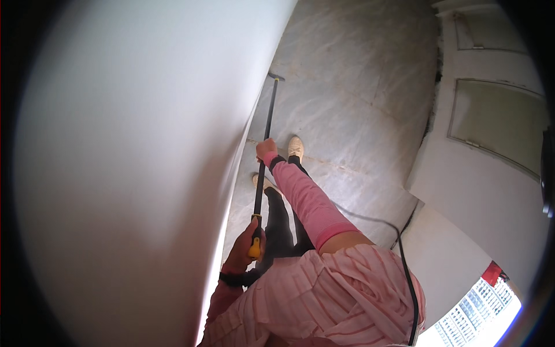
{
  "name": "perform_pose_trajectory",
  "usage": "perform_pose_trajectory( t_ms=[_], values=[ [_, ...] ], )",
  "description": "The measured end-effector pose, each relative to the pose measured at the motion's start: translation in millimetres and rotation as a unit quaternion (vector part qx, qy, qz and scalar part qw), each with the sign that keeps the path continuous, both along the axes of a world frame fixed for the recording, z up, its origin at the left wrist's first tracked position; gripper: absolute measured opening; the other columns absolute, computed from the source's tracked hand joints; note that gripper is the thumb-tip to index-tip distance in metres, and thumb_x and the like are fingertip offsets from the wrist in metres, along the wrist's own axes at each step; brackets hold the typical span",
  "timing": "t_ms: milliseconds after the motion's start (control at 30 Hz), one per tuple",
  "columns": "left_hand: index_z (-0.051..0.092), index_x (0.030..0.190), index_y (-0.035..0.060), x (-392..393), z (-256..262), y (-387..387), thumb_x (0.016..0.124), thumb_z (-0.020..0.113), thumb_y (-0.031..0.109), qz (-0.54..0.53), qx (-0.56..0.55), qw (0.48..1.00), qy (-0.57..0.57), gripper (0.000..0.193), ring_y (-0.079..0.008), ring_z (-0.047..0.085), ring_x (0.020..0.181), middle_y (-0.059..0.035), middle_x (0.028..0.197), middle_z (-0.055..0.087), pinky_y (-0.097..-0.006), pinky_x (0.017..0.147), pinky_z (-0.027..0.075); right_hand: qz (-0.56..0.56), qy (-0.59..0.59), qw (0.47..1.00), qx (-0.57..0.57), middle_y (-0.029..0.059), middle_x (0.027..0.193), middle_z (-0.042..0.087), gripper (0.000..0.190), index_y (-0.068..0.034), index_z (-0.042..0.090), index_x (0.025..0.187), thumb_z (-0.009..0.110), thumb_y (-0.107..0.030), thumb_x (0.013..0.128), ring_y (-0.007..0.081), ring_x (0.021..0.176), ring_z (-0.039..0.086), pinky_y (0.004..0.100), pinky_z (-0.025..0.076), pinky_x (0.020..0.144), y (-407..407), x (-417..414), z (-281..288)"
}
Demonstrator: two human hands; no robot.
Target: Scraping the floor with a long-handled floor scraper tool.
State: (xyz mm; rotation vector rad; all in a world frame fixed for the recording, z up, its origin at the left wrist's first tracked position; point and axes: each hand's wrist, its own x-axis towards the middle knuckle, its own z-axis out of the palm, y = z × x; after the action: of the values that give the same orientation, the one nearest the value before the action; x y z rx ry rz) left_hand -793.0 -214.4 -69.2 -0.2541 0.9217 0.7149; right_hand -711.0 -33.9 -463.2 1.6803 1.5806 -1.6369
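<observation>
A long dark pole point(270, 108) with a yellow collar runs down the head view, its flat, narrow head point(276, 77) resting at the floor close to the foot of the white wall. My right hand point(266, 150), in a pink sleeve, is closed around the middle of the pole. Lower down, my left hand point(245, 249) grips the black handle, which has a yellow end point(254, 249). The underside of the pole's head is hidden.
A large white wall point(130, 130) rises on the left. My shoes point(296, 147) stand on the grey floor point(347, 108). A black cable point(405, 260) trails behind me. White walls with recessed panels point(494, 117) are on the right, and a bright window point(472, 312) is at the lower right.
</observation>
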Motion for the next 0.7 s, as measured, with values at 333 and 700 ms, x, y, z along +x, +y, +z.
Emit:
perform_pose_trajectory(
  t_ms=[333,700],
  values=[
    [0.049,0.076,0.0098,-3,-20,-19,0.087,0.041,0.042,0.115,-0.151,0.981,0.029,0.035,-0.0089,0.047,0.045,0.0002,0.054,0.048,-0.0197,0.042,0.037,-0.256,0.077,0.963,-0.019,0.0146,0.059,0.053,0.024,0.003,0.039,0.086,0.045,-0.018,0.079,0.0241,0.038,0.052,0.0357,0.043,0.033,-19,-67,151],
    [0.05,0.075,0.0102,14,0,32,0.086,0.043,0.039,0.155,-0.168,0.971,-0.065,0.032,-0.0098,0.049,0.048,-0.0003,0.059,0.051,-0.0204,0.043,0.039,-0.292,0.071,0.952,-0.053,0.012,0.054,0.049,0.021,0.002,0.036,0.088,0.044,-0.017,0.08,0.0229,0.04,0.052,0.0341,0.044,0.034,14,-49,166]
  ],
)
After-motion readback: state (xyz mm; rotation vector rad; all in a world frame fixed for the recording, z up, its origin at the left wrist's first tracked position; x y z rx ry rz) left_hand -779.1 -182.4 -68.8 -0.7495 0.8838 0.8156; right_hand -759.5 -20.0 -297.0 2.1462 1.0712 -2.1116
